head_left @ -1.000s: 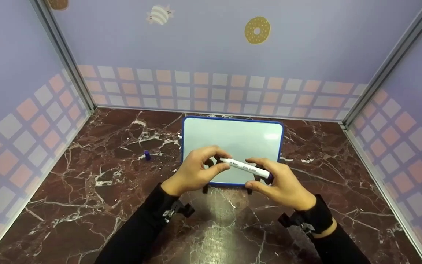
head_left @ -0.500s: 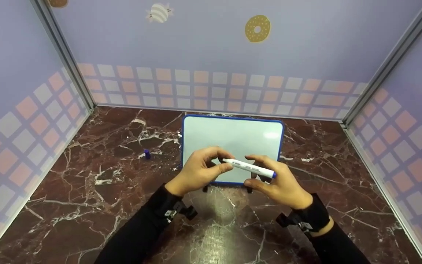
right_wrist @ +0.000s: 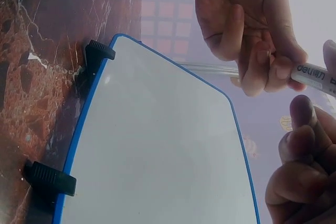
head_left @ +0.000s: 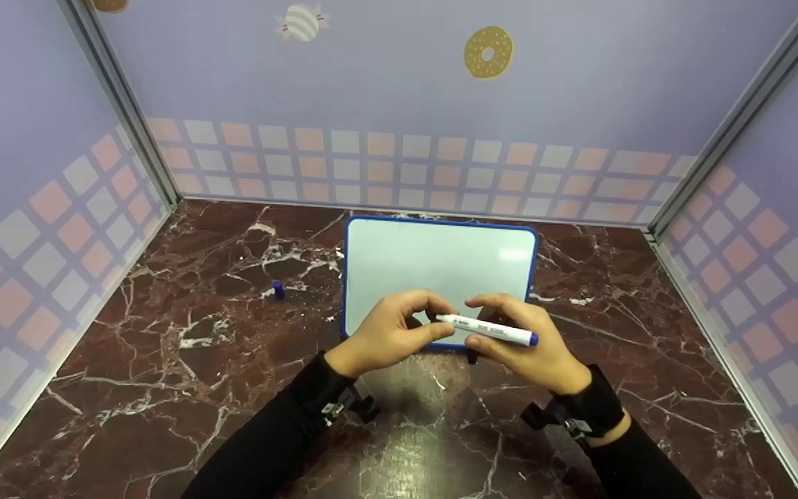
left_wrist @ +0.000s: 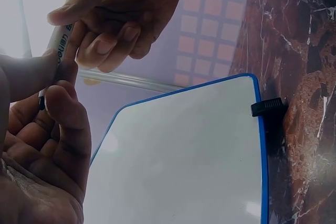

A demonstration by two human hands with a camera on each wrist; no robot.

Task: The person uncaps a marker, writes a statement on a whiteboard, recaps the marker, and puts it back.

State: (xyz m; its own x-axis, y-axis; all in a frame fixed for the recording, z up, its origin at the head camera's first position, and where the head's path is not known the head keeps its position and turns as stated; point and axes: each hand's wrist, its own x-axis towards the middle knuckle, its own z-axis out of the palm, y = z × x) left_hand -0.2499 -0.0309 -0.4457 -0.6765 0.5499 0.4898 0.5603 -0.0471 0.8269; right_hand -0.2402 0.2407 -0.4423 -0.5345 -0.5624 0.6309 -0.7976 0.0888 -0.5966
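In the head view, the left hand (head_left: 388, 338) pinches the narrow end of a white marker (head_left: 488, 328) between curled thumb and index finger. The marker lies between the two hands, just in front of the lower part of a blue-edged whiteboard (head_left: 433, 256), its blue end pointing a little past 3 o'clock. The right hand (head_left: 541, 364) has its thumb and index finger loosely spread, one on either side of the barrel, with a gap under the index finger. A small blue cap (head_left: 278, 290) is on the bench (head_left: 399, 443), well apart from the hands, between 9 and 10 o'clock of them. The lilac wall (head_left: 385, 83) rises at 12 o'clock.

In the left wrist view, the left hand is at 8 o'clock, its fingers firm around the marker near the dark tip. The right hand enters from 11 o'clock; its thumb overlaps the barrel (whether it touches, I cannot tell). At 3 o'clock a black support (left_wrist: 269, 107) sits on the whiteboard's edge.

In the right wrist view, the left hand pinches the marker from 2 o'clock ("deli" is readable on the barrel). The right hand, at 4 o'clock, is partly cut off, its near fingertips apart from the marker. Two such supports show at 8 and 10 o'clock.
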